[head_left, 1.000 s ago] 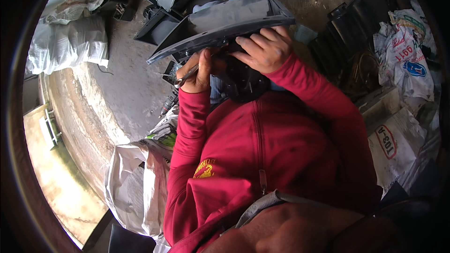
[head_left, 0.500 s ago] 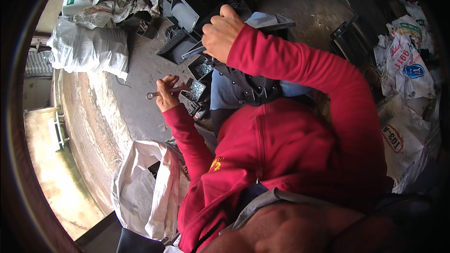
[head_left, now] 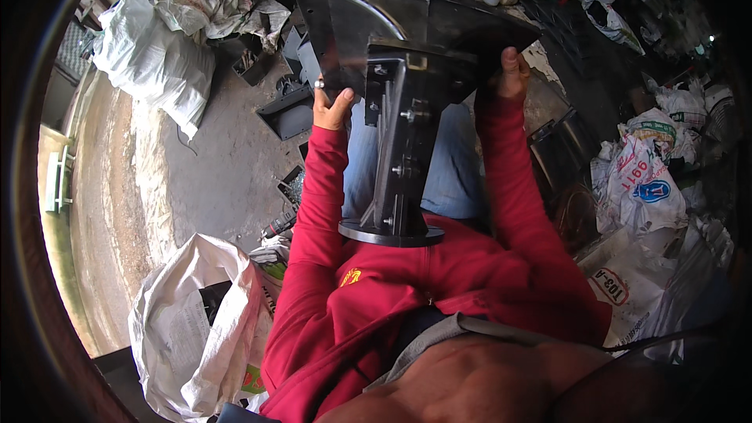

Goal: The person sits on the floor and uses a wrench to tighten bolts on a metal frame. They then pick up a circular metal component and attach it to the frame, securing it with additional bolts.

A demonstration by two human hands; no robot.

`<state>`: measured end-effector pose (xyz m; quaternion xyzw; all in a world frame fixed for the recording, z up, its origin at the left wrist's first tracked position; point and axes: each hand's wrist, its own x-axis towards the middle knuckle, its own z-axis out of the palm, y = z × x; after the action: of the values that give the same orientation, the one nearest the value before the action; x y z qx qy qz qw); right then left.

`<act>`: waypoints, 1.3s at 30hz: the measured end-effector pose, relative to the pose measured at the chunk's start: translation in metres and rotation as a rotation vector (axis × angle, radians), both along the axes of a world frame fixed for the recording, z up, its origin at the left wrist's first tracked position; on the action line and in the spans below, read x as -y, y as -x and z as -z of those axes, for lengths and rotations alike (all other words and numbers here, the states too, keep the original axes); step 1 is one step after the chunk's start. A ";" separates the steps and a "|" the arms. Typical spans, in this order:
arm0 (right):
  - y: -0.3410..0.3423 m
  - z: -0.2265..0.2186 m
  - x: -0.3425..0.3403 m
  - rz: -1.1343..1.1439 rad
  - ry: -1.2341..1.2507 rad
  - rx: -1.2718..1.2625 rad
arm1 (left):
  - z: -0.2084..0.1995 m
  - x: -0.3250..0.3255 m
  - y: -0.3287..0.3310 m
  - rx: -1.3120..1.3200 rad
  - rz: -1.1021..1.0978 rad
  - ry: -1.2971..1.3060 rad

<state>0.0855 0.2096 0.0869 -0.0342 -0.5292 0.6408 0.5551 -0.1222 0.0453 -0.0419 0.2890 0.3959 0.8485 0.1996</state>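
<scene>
Two grips on black bolted assembly [head_left: 415, 129], with left hand [head_left: 332, 112] and right hand [head_left: 513, 77] partly closed at opposite edges.

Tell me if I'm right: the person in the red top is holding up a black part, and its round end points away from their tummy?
Not quite. The head view shows the round end pointing toward the red top; it's the wide end that points away. The rest is right: the black part is being held up.
</scene>
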 end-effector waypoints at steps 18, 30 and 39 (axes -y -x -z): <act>-0.027 0.166 -0.027 -0.698 0.748 0.008 | -0.088 0.026 -0.024 -1.184 -0.379 0.445; -0.097 0.081 0.014 0.400 -0.450 0.895 | -0.060 0.055 -0.036 -0.855 -0.497 0.420; -0.035 0.081 0.056 0.318 -1.162 1.096 | -0.039 0.035 -0.095 -1.279 -0.334 0.687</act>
<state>0.1203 0.1535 0.0059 -0.1243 -0.9626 0.0695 0.2306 -0.0273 0.0102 -0.0028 0.5835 0.7165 0.3621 -0.1222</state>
